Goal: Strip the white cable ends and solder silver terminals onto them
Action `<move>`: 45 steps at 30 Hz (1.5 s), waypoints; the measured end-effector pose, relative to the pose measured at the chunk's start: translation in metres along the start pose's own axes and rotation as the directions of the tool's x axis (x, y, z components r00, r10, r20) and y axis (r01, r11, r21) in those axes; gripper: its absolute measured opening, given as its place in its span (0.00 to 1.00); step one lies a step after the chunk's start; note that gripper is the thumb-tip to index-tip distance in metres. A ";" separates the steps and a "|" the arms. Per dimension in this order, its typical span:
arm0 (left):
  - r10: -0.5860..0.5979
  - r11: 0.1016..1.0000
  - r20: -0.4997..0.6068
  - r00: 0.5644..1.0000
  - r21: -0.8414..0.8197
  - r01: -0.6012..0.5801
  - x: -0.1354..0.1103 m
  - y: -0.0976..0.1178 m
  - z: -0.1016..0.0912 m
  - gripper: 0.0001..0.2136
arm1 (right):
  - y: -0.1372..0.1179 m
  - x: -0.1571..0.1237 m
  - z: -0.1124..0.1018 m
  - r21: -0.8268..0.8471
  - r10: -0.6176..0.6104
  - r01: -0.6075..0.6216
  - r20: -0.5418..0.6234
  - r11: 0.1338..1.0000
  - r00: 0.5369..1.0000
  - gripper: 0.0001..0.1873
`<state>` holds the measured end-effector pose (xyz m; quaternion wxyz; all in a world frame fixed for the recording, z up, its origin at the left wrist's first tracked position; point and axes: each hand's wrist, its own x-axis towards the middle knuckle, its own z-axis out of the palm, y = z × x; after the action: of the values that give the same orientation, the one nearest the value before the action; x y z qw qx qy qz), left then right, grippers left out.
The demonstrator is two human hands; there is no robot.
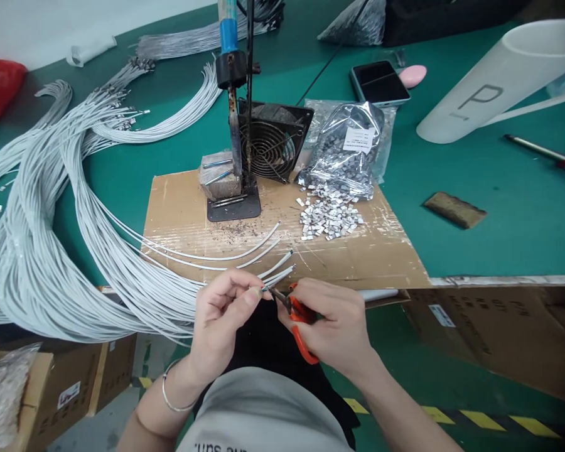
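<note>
Wires (pixel 35 220) occupy frame left; at lower centre, left fingers (pixel 245 306) pinch wire end (pixel 264 289), right fingers (pixel 316 295) grip orange-handled tool (pixel 305 347)

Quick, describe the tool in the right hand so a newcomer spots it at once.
Find the brown cardboard sheet on the green table. At its near edge, the right hand grips the tool, whose dark tip points toward the left hand. Bright orange handles set it apart from the white cables nearby.

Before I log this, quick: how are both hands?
Left hand: closed, pinching a cable end.
Right hand: closed, holding an orange-handled tool, apparently scissors.
</note>
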<state>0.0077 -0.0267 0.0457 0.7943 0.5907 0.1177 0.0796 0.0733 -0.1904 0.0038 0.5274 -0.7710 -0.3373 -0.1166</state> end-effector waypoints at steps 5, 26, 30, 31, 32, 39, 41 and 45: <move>0.000 1.000 0.001 1.000 -0.008 0.000 -0.001 0.000 0.001 0.07 | -0.001 0.003 -0.002 -0.041 -0.032 0.032 0.005 0.999 0.999 0.22; -0.031 0.999 0.008 0.999 0.019 0.031 0.001 0.002 0.001 0.08 | -0.004 0.005 -0.009 -0.130 -0.113 0.115 0.018 0.985 0.993 0.20; -0.060 0.998 0.000 0.998 -0.002 0.060 0.000 0.004 0.001 0.08 | -0.003 0.005 -0.012 -0.128 -0.109 0.112 0.036 0.985 0.993 0.18; -0.064 0.998 -0.002 0.998 -0.001 0.064 0.000 0.004 0.001 0.09 | -0.003 0.005 -0.012 -0.126 -0.107 0.111 0.038 0.986 0.994 0.17; -0.067 0.998 -0.005 0.998 0.002 0.067 0.000 0.005 0.001 0.09 | -0.003 0.005 -0.012 -0.123 -0.104 0.108 0.039 0.987 0.994 0.17; -0.084 0.996 0.009 0.996 -0.009 0.084 -0.001 0.004 0.001 0.09 | 0.000 0.004 -0.011 -0.050 -0.075 0.079 0.078 0.996 0.994 0.19; -0.087 0.996 0.014 0.996 -0.012 0.088 -0.002 0.004 0.001 0.08 | 0.000 0.004 -0.012 -0.050 -0.072 0.076 0.082 0.996 0.994 0.18; -0.093 0.996 0.016 0.996 0.012 0.093 -0.002 0.004 0.000 0.09 | 0.000 0.005 -0.013 -0.084 -0.107 0.112 0.068 0.990 0.992 0.18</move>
<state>0.0062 -0.0259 0.0499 0.7947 0.5897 0.1389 0.0372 0.0792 -0.1998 0.0122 0.4751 -0.7770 -0.3900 -0.1357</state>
